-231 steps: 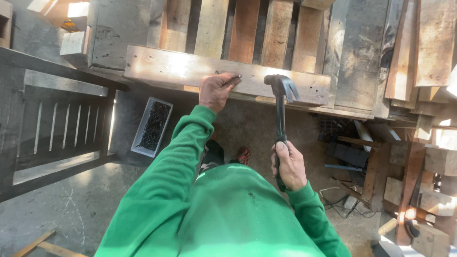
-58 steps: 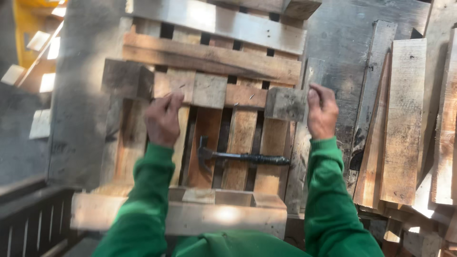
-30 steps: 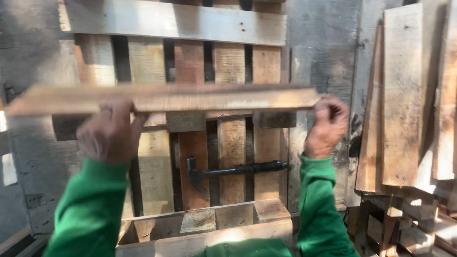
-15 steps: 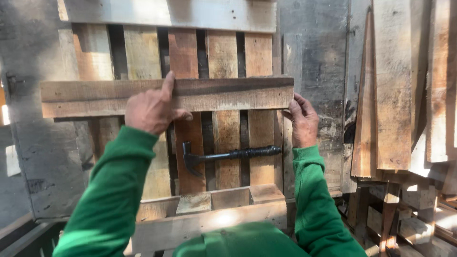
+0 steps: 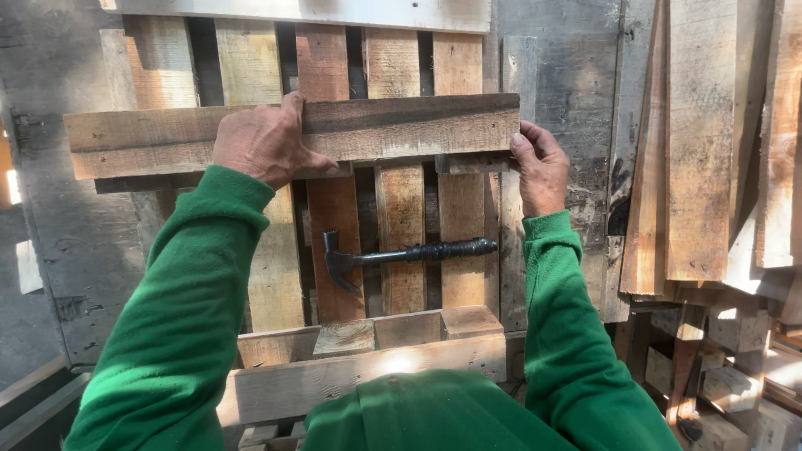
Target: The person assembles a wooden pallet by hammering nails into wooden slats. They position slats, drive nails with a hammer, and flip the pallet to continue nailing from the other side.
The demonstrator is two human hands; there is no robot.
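Both my hands hold a long weathered wooden board (image 5: 401, 129) crosswise over a wooden pallet (image 5: 401, 225). My left hand (image 5: 263, 144) grips the board left of its middle, fingers over the top edge. My right hand (image 5: 541, 167) holds the board's right end. A black claw hammer (image 5: 401, 255) lies flat on the pallet's slats below the board, head to the left. Green sleeves cover both my arms.
Stacked planks (image 5: 710, 142) lean at the right, with wood blocks and offcuts (image 5: 735, 359) piled below them. A pale cross board (image 5: 317, 10) spans the pallet's far end. A dark wooden frame (image 5: 33, 401) sits at the lower left.
The board was lifted off the pallet and swung up, then brought back down and set crosswise over the slats. The hammer stayed lying on the pallet.
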